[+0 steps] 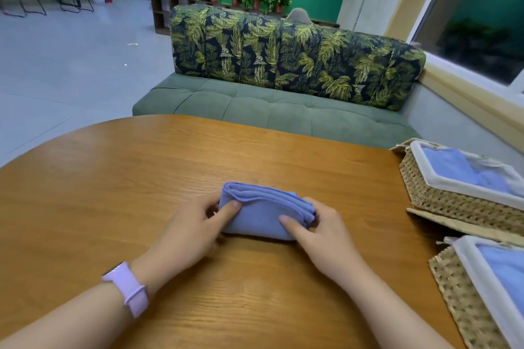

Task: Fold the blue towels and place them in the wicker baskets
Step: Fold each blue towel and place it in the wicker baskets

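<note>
You've got the blue towel point(263, 214) folded down to a small thick packet, lying on the wooden table point(119, 178) approx. mid-table, right in front of you. Layered edges show along its top and at its right end, so the folding looks done or nearly so.

Your left hand point(195, 231) grips the packet's left end: thumb on top, other fingers curled round the edge. Your right hand point(317, 235) grips the right end the same way, thumb lying on top and fingers tucked at the stacked edges. Both hands are closed on the cloth, neither loose.

Two wicker baskets sit at the table's right edge, both w/ white fabric liners. The far basket point(442, 195) already holds blue cloth; so does the near basket point(465, 300), which is partly cut off by the frame. So part of the job looks done. What's left for this towel, I'd say: lift it and set it in one of the baskets. No other loose towels show on the table; can't tell if more wait out of view.

Nothing lies btw. the packet and the baskets. Watch the far basket's flat woven flap or lid point(459, 225) sticking out low on the table, just beside the near basket's rim. Also a lilac watch point(127, 287) on your left wrist, and a green sofa point(283, 110) w/ leaf-print cushions beyond the table.
</note>
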{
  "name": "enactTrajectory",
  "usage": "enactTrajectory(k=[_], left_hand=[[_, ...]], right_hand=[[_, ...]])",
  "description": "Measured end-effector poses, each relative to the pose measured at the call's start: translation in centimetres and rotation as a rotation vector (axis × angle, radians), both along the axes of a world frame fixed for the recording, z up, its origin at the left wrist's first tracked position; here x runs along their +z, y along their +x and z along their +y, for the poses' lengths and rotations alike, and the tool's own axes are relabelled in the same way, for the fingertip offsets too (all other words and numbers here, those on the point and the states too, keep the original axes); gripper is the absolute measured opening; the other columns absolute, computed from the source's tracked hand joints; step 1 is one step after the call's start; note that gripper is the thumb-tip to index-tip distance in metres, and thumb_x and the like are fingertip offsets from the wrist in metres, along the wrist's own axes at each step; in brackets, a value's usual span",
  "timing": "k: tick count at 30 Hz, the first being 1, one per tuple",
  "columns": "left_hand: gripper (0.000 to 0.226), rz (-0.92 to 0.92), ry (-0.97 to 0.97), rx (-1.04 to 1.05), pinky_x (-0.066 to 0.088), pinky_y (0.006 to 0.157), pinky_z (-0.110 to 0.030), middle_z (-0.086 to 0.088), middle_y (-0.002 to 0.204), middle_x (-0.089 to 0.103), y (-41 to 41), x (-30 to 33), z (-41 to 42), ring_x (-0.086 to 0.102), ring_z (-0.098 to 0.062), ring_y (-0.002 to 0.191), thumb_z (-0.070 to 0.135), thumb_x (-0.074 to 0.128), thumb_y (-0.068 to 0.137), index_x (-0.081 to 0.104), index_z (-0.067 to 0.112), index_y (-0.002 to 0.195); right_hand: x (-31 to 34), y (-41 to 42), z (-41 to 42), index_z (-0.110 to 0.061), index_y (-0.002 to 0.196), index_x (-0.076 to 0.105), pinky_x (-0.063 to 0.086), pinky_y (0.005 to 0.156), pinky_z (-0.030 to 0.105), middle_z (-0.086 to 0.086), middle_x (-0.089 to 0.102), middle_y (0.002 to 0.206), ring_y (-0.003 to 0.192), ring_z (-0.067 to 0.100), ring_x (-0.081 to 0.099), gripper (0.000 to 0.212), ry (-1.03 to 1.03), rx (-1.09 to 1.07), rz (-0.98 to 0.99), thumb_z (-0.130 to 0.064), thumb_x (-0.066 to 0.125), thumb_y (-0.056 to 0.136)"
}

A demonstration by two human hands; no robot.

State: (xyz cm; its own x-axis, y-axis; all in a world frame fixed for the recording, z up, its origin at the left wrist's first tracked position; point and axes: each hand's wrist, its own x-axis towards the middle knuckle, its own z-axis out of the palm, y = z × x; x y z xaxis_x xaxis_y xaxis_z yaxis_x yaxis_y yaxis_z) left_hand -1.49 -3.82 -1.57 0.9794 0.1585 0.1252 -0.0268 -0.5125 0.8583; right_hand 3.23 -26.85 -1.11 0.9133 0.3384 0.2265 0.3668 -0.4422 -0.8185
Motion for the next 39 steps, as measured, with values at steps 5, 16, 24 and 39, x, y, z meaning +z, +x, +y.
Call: enactTrajectory(k=[5,16,24,39], left_hand=[[0.063,0.129,0.052,0.147,0.031,0.048,-0.033,0.005,0.038,0.036,2.1,-0.2,-0.3,0.041,-0.015,0.035,0.058,0.049,0.097,0.049,0.023,0.045],[0.068,0.142,0.471,0.323,0.041,0.08,-0.039,-0.003,0.055,0.057,4.5,-2.4,1.6,0.058,-0.021,0.071,0.067,0.043,0.092,0.047,0.009,0.054],[0.023,-0.114,0.439,0.393,0.041,0.079,-0.038,0.009,0.082,0.052,5.1,-0.5,0.6,0.055,-0.02,0.086,0.043,0.075,0.079,0.057,0.029,0.079],[0.069,-0.047,1.084,-0.228,0.034,0.115,-0.053,-0.014,0.153,0.044,6.1,-2.2,-4.5,0.04,-0.033,0.142,0.047,0.009,0.098,0.042,0.015,0.15]], right_hand=[[-1.2,3.2,1.3,-0.018,0.083,0.072,0.048,0.063,0.031,-0.008,0.072,0.073,0.065,0.003,0.062,0.022,0.051,-0.129,0.084,-0.036,0.067,0.094],[-1.7,6.1,3.3,-0.018,0.064,0.038,0.044,0.072,0.038,-0.004,0.053,0.064,0.074,0.029,0.056,0.06,-0.488,-0.429,0.059,-0.073,0.055,0.083],[-1.9,6.4,3.4,-0.02,0.065,0.037,0.044,0.085,0.042,-0.006,0.051,0.062,0.073,0.026,0.052,0.059,-0.478,-0.408,0.096,-0.073,0.057,0.08],[-1.7,5.0,4.1,-0.017,0.108,0.056,0.044,0.093,0.045,0.005,0.06,0.112,0.111,0.031,0.054,0.016,-0.416,-0.416,-0.268,-0.026,0.055,0.095]])
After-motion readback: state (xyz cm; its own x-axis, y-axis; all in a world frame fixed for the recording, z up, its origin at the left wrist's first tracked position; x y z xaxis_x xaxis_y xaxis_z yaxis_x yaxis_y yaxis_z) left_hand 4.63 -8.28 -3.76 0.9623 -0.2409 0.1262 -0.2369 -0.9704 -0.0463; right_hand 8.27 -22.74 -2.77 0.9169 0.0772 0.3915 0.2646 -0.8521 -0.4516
